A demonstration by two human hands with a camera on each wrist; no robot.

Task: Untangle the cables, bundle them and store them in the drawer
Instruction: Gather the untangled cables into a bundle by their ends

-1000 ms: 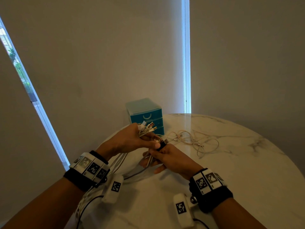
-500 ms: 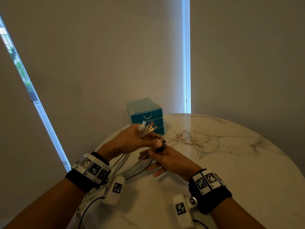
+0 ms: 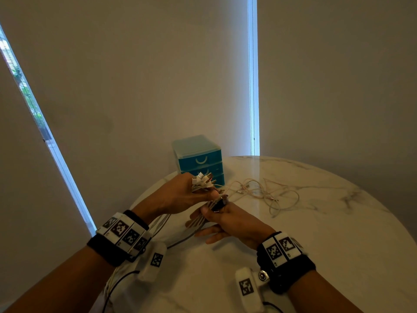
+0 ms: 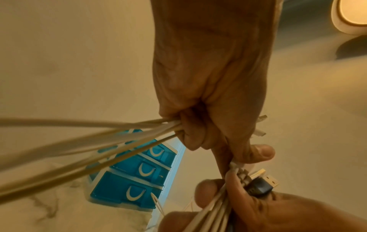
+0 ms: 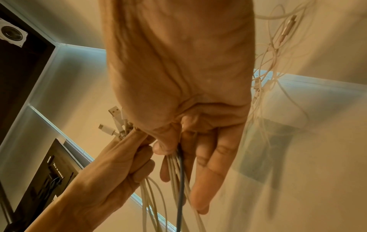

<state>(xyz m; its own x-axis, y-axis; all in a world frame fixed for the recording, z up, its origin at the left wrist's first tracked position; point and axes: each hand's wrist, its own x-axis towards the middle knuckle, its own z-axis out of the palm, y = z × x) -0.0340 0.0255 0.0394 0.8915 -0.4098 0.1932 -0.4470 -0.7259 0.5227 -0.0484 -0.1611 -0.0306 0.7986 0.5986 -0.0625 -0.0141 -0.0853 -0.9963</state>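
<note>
On the marble table (image 3: 316,233), the blue drawer unit (image 3: 198,160) stands closed; beside it a loose tangle (image 3: 266,192) awaits sorting. Before it, the left hand (image 3: 180,195) clenches gathered white cables (image 3: 202,180), and the right hand (image 3: 234,220) pinches more plug ends (image 3: 220,203). Nothing is stored yet.

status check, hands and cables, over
Left hand grips white cable bundle, plugs up. Right hand pinches second bundle with black plug. Loose tangle on table. Drawer unit shut.
</note>
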